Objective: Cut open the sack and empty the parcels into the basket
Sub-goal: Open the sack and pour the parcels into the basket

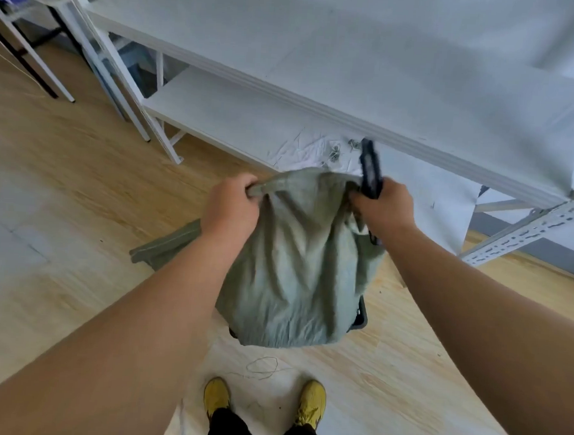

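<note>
So nearest the camera you've got yellow shoes (311, 402) on the wood floor (79, 177) with a loose bit of thin string (263, 367) lying just in front of them. Right above that hangs the sack (296, 268), a grey-green woven thing, held up off the floor by both hands.

The left hand (230, 207) has its fingers bunched tight around one top corner of the fabric. The right hand (385, 203) grips the other corner, and it's also got a dark cutter (369, 170) clamped in the same fist, sticking up past the knuckles. Can't tell if the blade is out.

Under the sack you can just see a dark edge of the basket (360, 317) poking out on the right; the sack covers nearly all of it, so no idea what's in it. Parcels aren't visible either, though the sack looks fairly slack.

My read: this is the emptying step, sack upended over the basket. Next would be a good shake or lift, keeping the mouth over the basket. Cutter in that fist looks awkward, tbh.

Further back there's a grey-green flat thing (166, 247) on the floor, then white shelving (320, 85) with small clips and scratches on the lower shelf.
</note>
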A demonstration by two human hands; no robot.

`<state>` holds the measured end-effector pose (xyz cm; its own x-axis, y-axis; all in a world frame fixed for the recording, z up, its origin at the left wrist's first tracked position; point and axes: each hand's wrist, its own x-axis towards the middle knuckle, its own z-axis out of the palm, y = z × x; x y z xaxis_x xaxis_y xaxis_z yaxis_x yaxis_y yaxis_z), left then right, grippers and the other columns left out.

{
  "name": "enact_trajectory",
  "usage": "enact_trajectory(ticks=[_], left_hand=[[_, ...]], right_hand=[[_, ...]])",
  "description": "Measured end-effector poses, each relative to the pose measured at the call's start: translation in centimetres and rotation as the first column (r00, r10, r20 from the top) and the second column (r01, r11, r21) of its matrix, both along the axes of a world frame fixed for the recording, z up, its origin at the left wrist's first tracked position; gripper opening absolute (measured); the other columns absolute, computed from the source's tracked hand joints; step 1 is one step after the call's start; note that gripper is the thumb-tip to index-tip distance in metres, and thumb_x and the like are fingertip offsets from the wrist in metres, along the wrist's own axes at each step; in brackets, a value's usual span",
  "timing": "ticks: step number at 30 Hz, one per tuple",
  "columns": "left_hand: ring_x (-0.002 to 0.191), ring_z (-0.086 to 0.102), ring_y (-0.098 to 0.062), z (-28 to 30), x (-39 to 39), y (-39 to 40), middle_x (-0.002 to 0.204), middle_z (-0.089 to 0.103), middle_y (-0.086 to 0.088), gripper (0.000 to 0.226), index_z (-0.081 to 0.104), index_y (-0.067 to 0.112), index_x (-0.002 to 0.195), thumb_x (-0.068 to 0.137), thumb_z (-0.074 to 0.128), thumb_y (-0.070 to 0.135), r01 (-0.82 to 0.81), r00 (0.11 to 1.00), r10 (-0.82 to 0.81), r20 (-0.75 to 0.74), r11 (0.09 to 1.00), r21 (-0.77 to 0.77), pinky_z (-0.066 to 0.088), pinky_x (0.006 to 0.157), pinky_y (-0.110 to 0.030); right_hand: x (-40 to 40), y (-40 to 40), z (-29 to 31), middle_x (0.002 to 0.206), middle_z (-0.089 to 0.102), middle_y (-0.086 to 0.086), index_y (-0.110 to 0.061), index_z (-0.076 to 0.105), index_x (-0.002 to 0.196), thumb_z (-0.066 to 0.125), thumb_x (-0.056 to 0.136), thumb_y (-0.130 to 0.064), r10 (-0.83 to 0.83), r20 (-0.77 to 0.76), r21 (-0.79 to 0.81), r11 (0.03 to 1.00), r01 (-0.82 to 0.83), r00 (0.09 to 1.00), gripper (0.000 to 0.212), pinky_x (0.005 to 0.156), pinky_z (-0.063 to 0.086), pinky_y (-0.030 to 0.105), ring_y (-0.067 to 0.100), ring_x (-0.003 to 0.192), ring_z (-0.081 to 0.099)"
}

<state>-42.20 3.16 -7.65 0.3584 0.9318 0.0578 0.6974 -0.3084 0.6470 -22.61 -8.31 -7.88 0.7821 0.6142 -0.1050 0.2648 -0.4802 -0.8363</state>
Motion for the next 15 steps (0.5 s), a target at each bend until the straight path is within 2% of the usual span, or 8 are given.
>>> enact_trajectory(ticks=[2, 3, 5, 7, 9, 10, 12, 15], left_hand=[[0.066, 0.051, 0.001, 0.1, -0.1, 0.3, 0.075, 0.053, 0.02, 0.015, 0.064, 0.023, 0.098, 0.091, 0.055, 0.012, -0.09, 0.99, 0.082, 0.113, 0.993, 0.07, 0.038, 0.052, -0.019], [0.068, 0.054, -0.001, 0.0, -0.2, 0.3, 0.076, 0.056, 0.017, 0.012, 0.063, 0.021, 0.096, 0.092, 0.055, 0.014, -0.047, 0.995, 0.043, 0.085, 0.998, 0.041, 0.045, 0.055, -0.024], [0.075, 0.061, -0.017, -0.3, -0.3, 0.0, 0.082, 0.064, 0.004, 0.008, 0.064, 0.018, 0.095, 0.093, 0.056, 0.017, 0.051, 0.998, -0.054, -0.037, 0.996, -0.071, 0.052, 0.063, -0.034], [0.073, 0.058, -0.008, -0.4, -0.3, 0.1, 0.083, 0.062, 0.012, 0.015, 0.064, 0.024, 0.099, 0.092, 0.056, 0.014, -0.05, 0.997, 0.05, 0.053, 0.999, -0.006, 0.045, 0.057, -0.024], [0.07, 0.052, 0.002, -0.4, -0.3, 0.3, 0.079, 0.056, 0.021, 0.018, 0.062, 0.027, 0.1, 0.091, 0.055, 0.013, -0.116, 0.985, 0.107, 0.133, 0.992, 0.058, 0.038, 0.055, -0.018], [0.07, 0.053, 0.0, -0.5, -0.2, 0.4, 0.08, 0.058, 0.018, 0.014, 0.062, 0.026, 0.099, 0.092, 0.055, 0.016, -0.064, 0.995, 0.063, 0.08, 0.998, 0.01, 0.041, 0.055, -0.021], [0.073, 0.059, -0.015, -0.9, 0.1, 0.2, 0.085, 0.064, 0.004, 0.011, 0.064, 0.021, 0.1, 0.093, 0.056, 0.021, 0.025, 0.997, -0.034, -0.068, 0.992, -0.12, 0.048, 0.06, -0.03], [0.068, 0.057, -0.01, -0.6, 0.3, 0.4, 0.079, 0.062, 0.007, 0.013, 0.064, 0.02, 0.103, 0.094, 0.056, 0.023, -0.048, 0.999, 0.046, -0.016, 0.994, -0.098, 0.039, 0.051, -0.025]], right_hand=[[0.1, 0.2, 0.2, 0.071, 0.064, 0.007, -0.021, 0.053, 0.077, 0.066, 0.08, -0.03, -0.083, -0.01, 0.116, 0.99, 0.083, 0.997, 0.016, 0.055, 0.05, 0.034, 0.027, 0.062, 0.06], [0.1, 0.3, 0.1, 0.069, 0.063, 0.006, -0.022, 0.052, 0.076, 0.066, 0.081, -0.03, -0.078, -0.032, 0.145, 0.986, 0.082, 0.996, 0.017, 0.05, 0.049, 0.03, 0.024, 0.058, 0.058], [-0.2, 0.3, 0.0, 0.069, 0.062, 0.007, -0.017, 0.053, 0.077, 0.066, 0.081, -0.027, 0.034, -0.023, 0.022, 0.999, -0.033, 0.999, 0.017, 0.043, 0.043, 0.023, 0.023, 0.056, 0.057], [-0.2, 0.2, -0.3, 0.071, 0.062, 0.006, -0.018, 0.053, 0.078, 0.065, 0.081, -0.026, 0.002, -0.002, 0.002, 1.0, -0.002, 1.0, 0.015, 0.052, 0.045, 0.027, 0.026, 0.065, 0.059], [-0.2, 0.3, -0.1, 0.068, 0.06, 0.003, -0.024, 0.05, 0.074, 0.065, 0.08, -0.029, -0.107, -0.009, 0.15, 0.983, 0.107, 0.994, 0.016, 0.057, 0.048, 0.035, 0.026, 0.064, 0.057], [-0.2, 0.4, -0.1, 0.067, 0.06, 0.004, -0.025, 0.049, 0.073, 0.065, 0.08, -0.029, -0.088, -0.023, 0.154, 0.984, 0.091, 0.996, 0.018, 0.056, 0.049, 0.035, 0.026, 0.063, 0.057], [-0.3, 0.5, -0.1, 0.071, 0.063, 0.007, -0.02, 0.052, 0.075, 0.066, 0.08, -0.026, 0.045, -0.027, -0.027, 0.999, -0.045, 0.999, 0.016, 0.048, 0.046, 0.026, 0.027, 0.063, 0.06], [-0.1, 0.9, 0.1, 0.076, 0.066, 0.011, -0.019, 0.052, 0.074, 0.067, 0.081, -0.022, 0.032, -0.028, -0.044, 0.999, -0.033, 0.999, 0.017, 0.048, 0.045, 0.022, 0.026, 0.066, 0.063]])
